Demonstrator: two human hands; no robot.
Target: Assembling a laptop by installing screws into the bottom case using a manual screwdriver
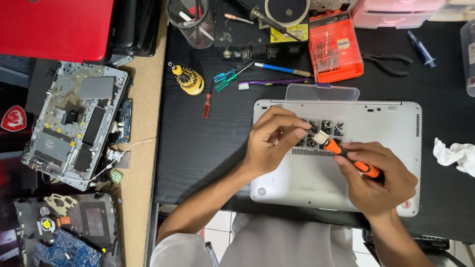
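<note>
The right hand point(378, 180) is closed around an orange-handled screwdriver point(352, 159), the handle lying diagonally across the palm with its pale collar end pointing up and left. The left hand point(271, 141) is curled, thumb and forefinger pinched together at the tip end of the screwdriver; whether a screw or bit sits between those fingertips cannot be told at this size. Both hands work above a silver laptop point(381, 123) that lies bottom-side up on a black work mat point(198, 143). A small clear screw organiser box point(324, 129) rests on the laptop base, just behind the fingertips, its lid point(322, 92) standing open at the rear edge.

Behind the laptop lie a purple toothbrush point(269, 83), a blue-handled tool point(282, 69), teal tweezers point(228, 76) and a small red screwdriver point(207, 105). A yellow bit holder point(188, 79) stands near the mat's left edge. An orange bit case point(335, 47) sits to the rear, with black pliers point(388, 62) and a blue syringe point(421, 48) to its right. A crumpled white tissue point(455, 154) lies at the right edge.

On the wooden bench to the left rest a stripped laptop chassis point(74, 123), a closed red laptop point(54, 27) and a blue circuit board point(67, 249).
</note>
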